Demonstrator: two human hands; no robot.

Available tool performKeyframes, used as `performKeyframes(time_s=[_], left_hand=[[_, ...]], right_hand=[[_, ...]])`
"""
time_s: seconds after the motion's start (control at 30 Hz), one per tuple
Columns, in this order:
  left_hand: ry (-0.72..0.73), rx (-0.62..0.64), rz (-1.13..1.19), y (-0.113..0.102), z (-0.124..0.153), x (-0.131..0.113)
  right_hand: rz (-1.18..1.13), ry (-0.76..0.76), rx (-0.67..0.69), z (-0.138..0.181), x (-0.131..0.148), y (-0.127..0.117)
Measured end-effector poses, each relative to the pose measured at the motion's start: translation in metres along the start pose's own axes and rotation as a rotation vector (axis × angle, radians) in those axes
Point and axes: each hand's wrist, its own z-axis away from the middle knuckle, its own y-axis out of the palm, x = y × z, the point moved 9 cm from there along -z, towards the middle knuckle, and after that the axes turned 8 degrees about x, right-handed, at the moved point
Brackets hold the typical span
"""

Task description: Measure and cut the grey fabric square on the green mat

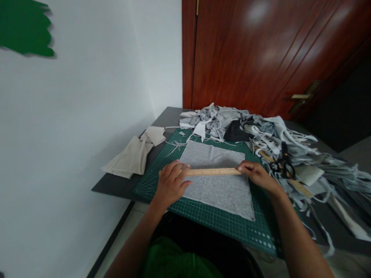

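You are holding the wooden ruler (213,172) across the grey cloth (220,193) on the green cutting mat (203,218). Your left hand (172,184) is lying open and flat on 1 end, and your right hand (255,174) is pinching the other. Press both ends evenly and align the ruler with the grid.

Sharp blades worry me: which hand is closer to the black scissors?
Right. The right hand sits at one end of the ruler, just left of the scissors; the left hand presses its other end, across the grey cloth.
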Motion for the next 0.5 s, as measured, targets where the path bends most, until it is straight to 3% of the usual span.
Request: performKeyframes(time_s=[0.07,0.23,0.37,0.5], left_hand=[[0.052,0.043,0.062,0.007,-0.001,-0.024],[0.101,0.339,0.185,0.044,-0.005,-0.070],[-0.047,0.419,0.205,0.058,-0.006,-0.060],[-0.081,0.421,0.198,0.063,-0.006,-0.054]], right_hand=[[0.012,0.063,-0.020,0.014,-0.010,-0.006],[0.130,0.231,-0.017,0.044,-0.033,0.000],[0.382,0.223,-0.165,0.046,-0.030,-0.002],[0.482,0.166,-0.331,0.038,-0.032,-0.013]])
